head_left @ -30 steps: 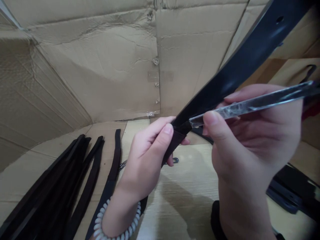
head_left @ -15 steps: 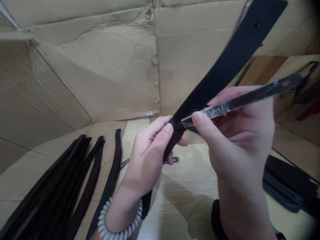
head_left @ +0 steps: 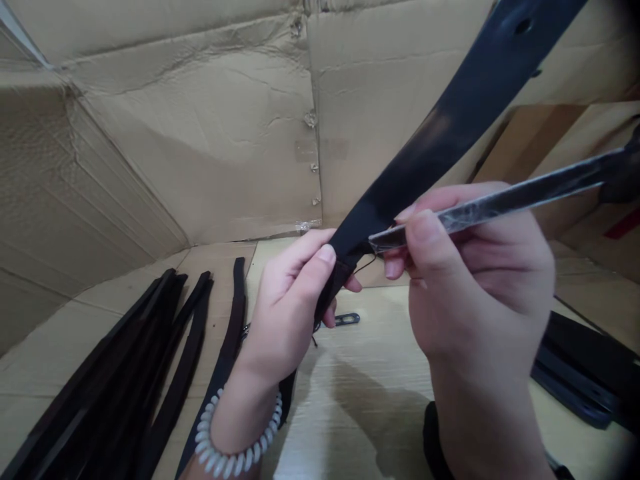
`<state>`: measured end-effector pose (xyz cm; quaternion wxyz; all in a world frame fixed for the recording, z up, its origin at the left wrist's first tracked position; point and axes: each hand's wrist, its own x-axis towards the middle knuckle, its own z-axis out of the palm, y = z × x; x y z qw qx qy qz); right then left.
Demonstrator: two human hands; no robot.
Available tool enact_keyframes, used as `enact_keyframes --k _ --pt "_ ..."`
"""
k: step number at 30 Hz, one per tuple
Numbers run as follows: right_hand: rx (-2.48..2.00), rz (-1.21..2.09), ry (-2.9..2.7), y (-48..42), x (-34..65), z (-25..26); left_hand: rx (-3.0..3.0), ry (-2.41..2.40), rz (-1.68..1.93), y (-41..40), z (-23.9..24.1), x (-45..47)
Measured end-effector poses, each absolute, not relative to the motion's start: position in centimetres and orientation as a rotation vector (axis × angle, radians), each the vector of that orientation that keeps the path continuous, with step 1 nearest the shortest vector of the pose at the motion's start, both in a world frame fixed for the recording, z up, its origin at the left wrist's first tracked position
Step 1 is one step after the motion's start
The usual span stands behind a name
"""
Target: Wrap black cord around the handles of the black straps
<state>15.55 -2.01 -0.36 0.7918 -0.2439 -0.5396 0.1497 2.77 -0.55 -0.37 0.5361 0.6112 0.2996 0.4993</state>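
Observation:
My left hand is closed round a long black strap, thumb on top, where a dark fabric edge is folded. The strap rises to the upper right, a round hole near its far end. My right hand pinches a slim, flat dark tool, partly wrapped in clear film. Its narrow end is close beside the strap, just right of my left thumb; I cannot tell whether they touch. A thin dark thread loops out from the strap below this end.
Several black strips lie at the left, with a single strip nearer my left wrist. A small dark slotted piece is on the table behind my left hand. Black parts lie at the right. Cardboard walls stand behind.
The tool's narrow end has drawn slightly right, away from my left thumb, and a loop of thread now shows. The strap has come nearer and shifted a little up and right at its far end.

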Motion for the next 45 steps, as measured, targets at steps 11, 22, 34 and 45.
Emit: enact_keyframes --k 11,22,34,45 --pt "-0.66 0.232 -1.192 -2.7 15.4 -0.3 1.486 0.765 1.189 -0.7 -0.3 2.9" --pt "-0.766 0.053 -1.127 -2.8 15.2 0.1 1.487 0.725 1.206 -0.7 -0.6 3.1" --pt "-0.827 0.113 -1.3 -3.3 16.1 0.2 1.488 0.721 1.218 -0.7 -0.3 3.0" --pt "-0.895 0.138 -1.367 -3.9 16.3 0.9 1.461 0.707 1.26 -0.8 -0.4 3.2"
